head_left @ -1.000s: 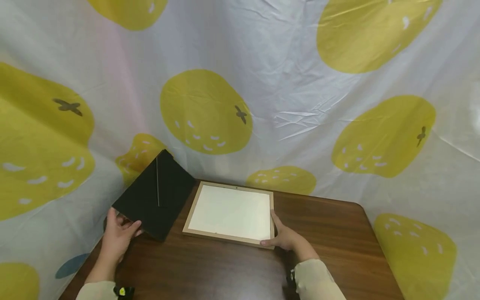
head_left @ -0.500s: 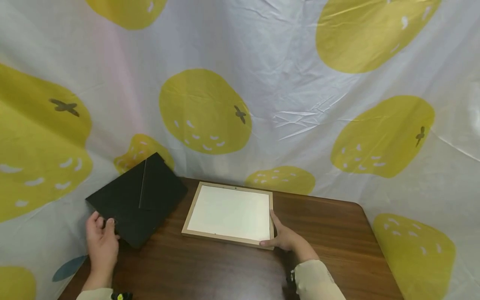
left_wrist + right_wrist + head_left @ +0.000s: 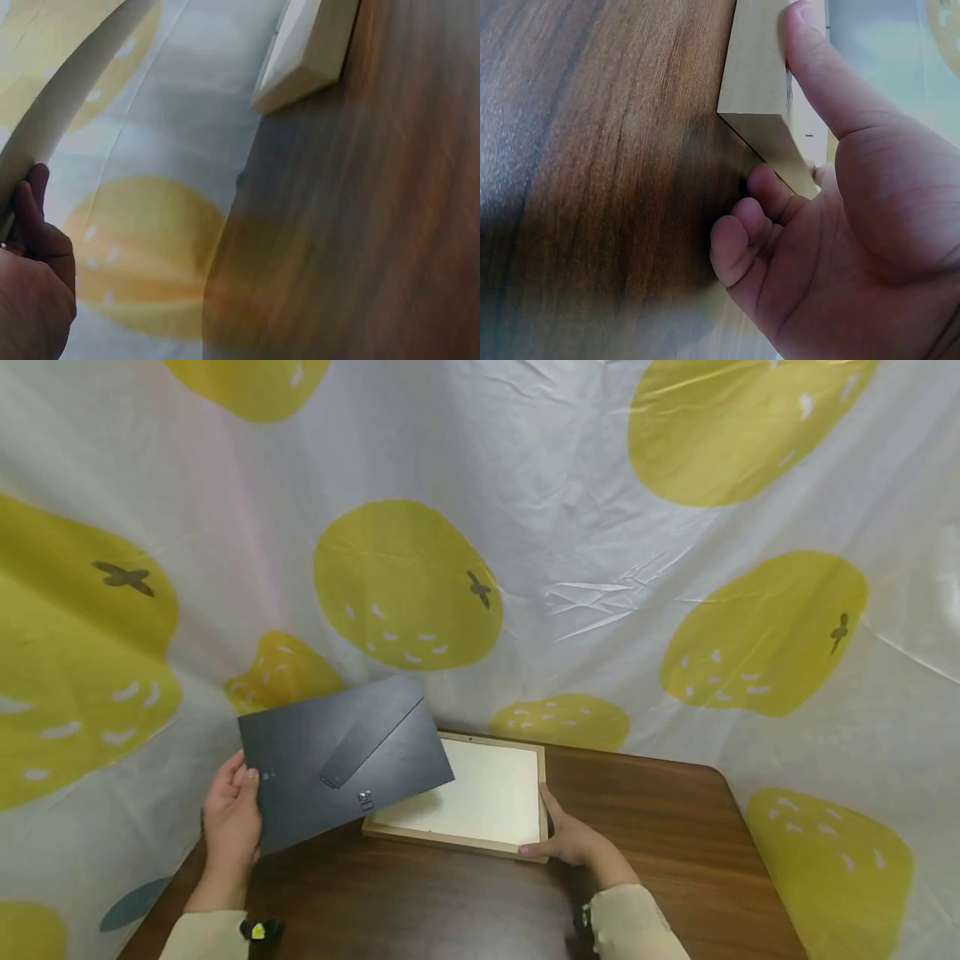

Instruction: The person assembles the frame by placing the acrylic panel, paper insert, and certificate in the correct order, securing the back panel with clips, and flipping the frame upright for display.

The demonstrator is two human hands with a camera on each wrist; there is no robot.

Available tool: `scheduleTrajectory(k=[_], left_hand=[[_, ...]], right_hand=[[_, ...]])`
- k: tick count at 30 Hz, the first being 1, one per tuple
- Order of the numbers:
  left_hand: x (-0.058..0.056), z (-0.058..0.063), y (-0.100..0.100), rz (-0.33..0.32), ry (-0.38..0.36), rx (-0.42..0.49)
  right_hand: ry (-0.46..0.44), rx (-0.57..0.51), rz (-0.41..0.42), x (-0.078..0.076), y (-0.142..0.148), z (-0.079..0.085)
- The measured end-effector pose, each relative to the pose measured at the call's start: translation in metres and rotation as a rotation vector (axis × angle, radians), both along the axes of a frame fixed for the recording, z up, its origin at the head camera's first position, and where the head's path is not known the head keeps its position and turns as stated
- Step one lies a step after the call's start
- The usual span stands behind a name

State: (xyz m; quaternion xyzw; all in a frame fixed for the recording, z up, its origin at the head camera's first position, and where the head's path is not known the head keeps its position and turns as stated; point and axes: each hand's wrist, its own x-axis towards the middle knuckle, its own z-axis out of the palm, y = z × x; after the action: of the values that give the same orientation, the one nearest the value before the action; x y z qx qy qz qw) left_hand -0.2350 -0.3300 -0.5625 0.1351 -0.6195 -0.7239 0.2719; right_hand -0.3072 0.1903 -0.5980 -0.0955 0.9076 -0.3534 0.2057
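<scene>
A black picture frame backing board (image 3: pixel 330 743) with a fold-out stand strip and a small printed mark is held up at a tilt. My left hand (image 3: pixel 232 814) pinches its left edge; in the left wrist view the board's pale underside (image 3: pixel 71 86) shows above the fingers. Flat on the table lies a light wooden picture frame (image 3: pixel 465 842), with a white surface inside it. The board covers the frame's left part. My right hand (image 3: pixel 570 839) grips the frame's near right corner, thumb on the near side; in the right wrist view several fingers curl beside the corner (image 3: pixel 757 67).
The brown wooden table (image 3: pixel 675 843) has a rounded far right corner. A white curtain (image 3: pixel 570 543) with yellow fruit prints hangs along the back and both sides, close to the table's edges.
My left hand first drew the board leftward, then turned it and brought it right, over the frame's left part. The frame and my right hand have stayed in place.
</scene>
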Motion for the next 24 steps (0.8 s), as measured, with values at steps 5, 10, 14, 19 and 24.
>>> scheduleTrajectory(k=[5,10,14,19,24], left_hand=[[-0.025,0.007,0.012,-0.106,-0.119,-0.125],[-0.053,0.009,0.018,-0.190,-0.160,-0.281],[-0.074,0.009,0.027,-0.260,-0.158,-0.386],[-0.094,0.010,0.036,-0.315,-0.152,-0.476],[-0.106,0.009,0.044,-0.365,-0.160,-0.517]], right_hand=[[0.008,0.000,0.006,0.000,-0.002,-0.002],[0.010,-0.010,-0.008,0.000,-0.003,-0.003],[0.018,-0.019,-0.019,0.002,-0.002,-0.002],[0.029,-0.027,-0.015,0.004,-0.002,-0.001],[0.029,-0.027,0.001,0.007,-0.004,0.001]])
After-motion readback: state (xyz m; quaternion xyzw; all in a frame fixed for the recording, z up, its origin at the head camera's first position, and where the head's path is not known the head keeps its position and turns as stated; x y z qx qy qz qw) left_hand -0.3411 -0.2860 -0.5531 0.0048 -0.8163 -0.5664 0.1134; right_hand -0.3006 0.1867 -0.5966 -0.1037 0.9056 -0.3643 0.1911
